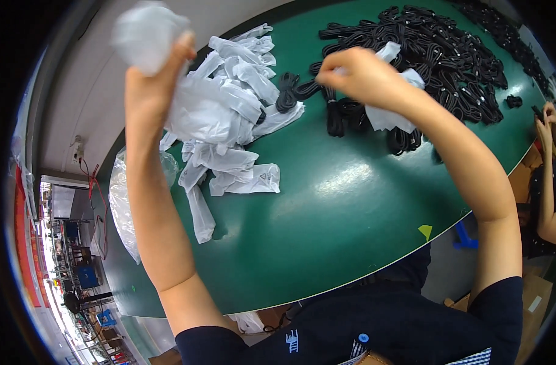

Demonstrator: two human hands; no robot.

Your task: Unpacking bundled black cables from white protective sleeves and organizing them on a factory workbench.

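Note:
My left hand point(162, 73) is raised at the upper left, closed on a crumpled white plastic bag point(145, 33), which is blurred by motion. Below and beside it lies a heap of white plastic bags point(229, 109). My right hand point(357, 73) is over the near left side of a big pile of coiled black cables point(436, 61). Its fingers are curled together; what they hold, if anything, I cannot make out. White plastic point(387, 120) shows on both sides of the right wrist, partly covered by it. A single bundled cable point(287, 92) rests between the two heaps.
The green table point(326, 225) has a curved near edge at my body, with a yellow-green tape mark point(425, 232). Clear plastic wrap point(125, 201) hangs at the left edge. A small black bundle point(514, 101) lies far right, near another person's hands point(550, 125).

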